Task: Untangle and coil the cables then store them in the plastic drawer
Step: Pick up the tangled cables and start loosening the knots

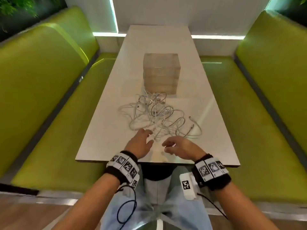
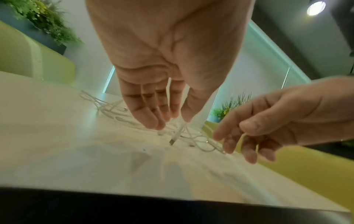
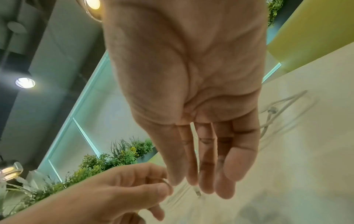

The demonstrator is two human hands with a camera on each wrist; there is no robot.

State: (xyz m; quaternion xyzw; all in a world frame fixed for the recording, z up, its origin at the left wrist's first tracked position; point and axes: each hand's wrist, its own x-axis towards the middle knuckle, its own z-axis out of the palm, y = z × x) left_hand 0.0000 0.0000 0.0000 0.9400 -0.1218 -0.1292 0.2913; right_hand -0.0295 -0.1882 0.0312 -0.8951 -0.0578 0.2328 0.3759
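A tangle of white cables point(image 1: 154, 113) lies in the middle of the pale table point(image 1: 103, 138). Behind it stands the translucent plastic drawer unit point(image 1: 160, 73), its drawers closed. My left hand point(image 1: 147, 137) is at the near edge of the tangle and pinches one white cable between thumb and forefinger. That cable's plug end point(image 2: 172, 141) dangles just above the table below the left hand point(image 2: 172, 121). The pinch also shows from the right wrist, on the left hand point(image 3: 165, 185). My right hand point(image 1: 167, 146) hovers beside it with relaxed fingers point(image 3: 226, 174) and holds nothing.
Green padded benches point(image 1: 49, 97) run along both sides of the table. A loose cable end point(image 1: 192, 127) curls out to the right of the pile. The table's near edge point(image 1: 149, 161) is just below my wrists.
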